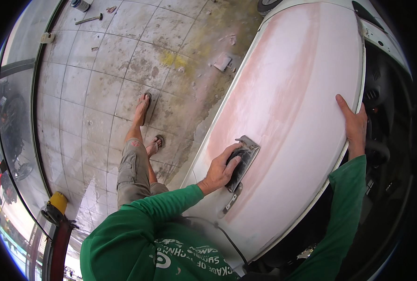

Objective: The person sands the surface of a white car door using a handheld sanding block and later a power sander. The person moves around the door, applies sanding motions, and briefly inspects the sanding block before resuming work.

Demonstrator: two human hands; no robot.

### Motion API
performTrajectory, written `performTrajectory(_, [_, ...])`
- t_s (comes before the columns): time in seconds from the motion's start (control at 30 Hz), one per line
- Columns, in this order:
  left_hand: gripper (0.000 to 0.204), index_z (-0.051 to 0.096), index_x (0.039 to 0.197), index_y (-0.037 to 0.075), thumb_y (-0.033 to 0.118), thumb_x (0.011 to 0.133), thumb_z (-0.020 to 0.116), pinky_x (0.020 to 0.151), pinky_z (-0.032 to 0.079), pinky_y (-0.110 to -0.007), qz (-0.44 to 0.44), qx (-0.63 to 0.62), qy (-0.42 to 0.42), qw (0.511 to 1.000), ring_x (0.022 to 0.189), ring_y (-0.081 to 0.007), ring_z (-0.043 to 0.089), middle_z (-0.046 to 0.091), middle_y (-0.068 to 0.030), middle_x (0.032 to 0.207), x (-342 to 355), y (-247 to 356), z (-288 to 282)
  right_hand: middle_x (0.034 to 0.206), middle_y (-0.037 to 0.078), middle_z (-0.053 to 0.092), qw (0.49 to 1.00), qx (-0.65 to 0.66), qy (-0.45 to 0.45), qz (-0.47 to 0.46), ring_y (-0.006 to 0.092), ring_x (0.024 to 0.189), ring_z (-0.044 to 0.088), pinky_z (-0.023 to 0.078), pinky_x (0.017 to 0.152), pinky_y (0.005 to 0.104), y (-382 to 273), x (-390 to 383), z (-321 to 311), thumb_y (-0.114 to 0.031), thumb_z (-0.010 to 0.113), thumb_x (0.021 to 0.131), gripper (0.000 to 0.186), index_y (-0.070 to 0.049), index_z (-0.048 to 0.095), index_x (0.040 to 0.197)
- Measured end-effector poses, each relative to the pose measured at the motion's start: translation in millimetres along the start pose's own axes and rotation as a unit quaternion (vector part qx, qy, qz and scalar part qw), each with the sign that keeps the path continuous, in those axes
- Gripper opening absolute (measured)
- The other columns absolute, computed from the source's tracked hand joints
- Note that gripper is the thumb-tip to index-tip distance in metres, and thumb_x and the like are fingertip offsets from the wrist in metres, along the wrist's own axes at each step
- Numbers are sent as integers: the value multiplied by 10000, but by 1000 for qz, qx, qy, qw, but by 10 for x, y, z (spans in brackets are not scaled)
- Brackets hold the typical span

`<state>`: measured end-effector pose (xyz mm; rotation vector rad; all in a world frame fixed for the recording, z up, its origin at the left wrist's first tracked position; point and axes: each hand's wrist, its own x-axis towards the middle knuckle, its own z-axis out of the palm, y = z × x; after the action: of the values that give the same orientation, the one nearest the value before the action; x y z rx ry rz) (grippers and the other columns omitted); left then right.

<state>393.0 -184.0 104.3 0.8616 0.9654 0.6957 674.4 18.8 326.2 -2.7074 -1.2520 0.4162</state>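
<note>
A white car door (307, 154) with broad pinkish, dusty streaks fills the middle and right. On its outer face lies a dark hand sanding block (239, 166), tilted along the panel. My left hand (222, 171) is closed on the block, fingers over its top. Just below the block is the door's handle recess (232, 201). My right hand (353, 122) grips the door's right edge, with the thumb on the outer face; its other fingers are mostly hidden behind the edge.
A cable (222, 229) runs by my body at the door's lower end. On the tiled floor (103, 89) lie a hammer (89, 18), a can (80, 5) and a pinkish dusty piece (222, 61). A framed glass panel (18, 107) borders the left, near a yellow object (57, 202).
</note>
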Motion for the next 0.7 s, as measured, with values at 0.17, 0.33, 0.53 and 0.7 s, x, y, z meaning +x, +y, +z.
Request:
performTrajectory(0.17, [408,508,1403,56,260,1050,530,929,547,-385,-23,37,4,999,1020,-360,706,692,-232,1176,1218,253,4,1140,194,705,1000,-1,6,10,270,975,702,550,902,382,-40,-3,37,-486,859,794,779,46,593,1297])
performTrajectory(0.33, [373,581,1336,62,273,1033,529,966,509,-438,98,37,84,991,1125,-411,645,675,-248,1205,2909,440,-176,1133,186,709,1000,1,-7,-9,267,1000,690,536,917,378,-267,110,138,-488,831,832,724,47,618,1272])
performTrajectory(0.53, [386,546,1417,129,209,1040,533,977,534,-411,81,31,0,996,1061,-367,703,703,-221,1176,572,168,96,1167,201,696,999,-8,11,51,270,1061,666,509,957,387,-69,58,29,-555,743,900,733,57,622,1285])
performTrajectory(0.7, [372,561,1373,114,223,1018,555,895,543,-461,92,48,38,994,1004,-426,691,714,-254,1077,1976,493,204,1189,201,691,999,-16,21,43,275,1073,656,501,969,392,-38,51,66,-534,728,922,721,68,612,1300])
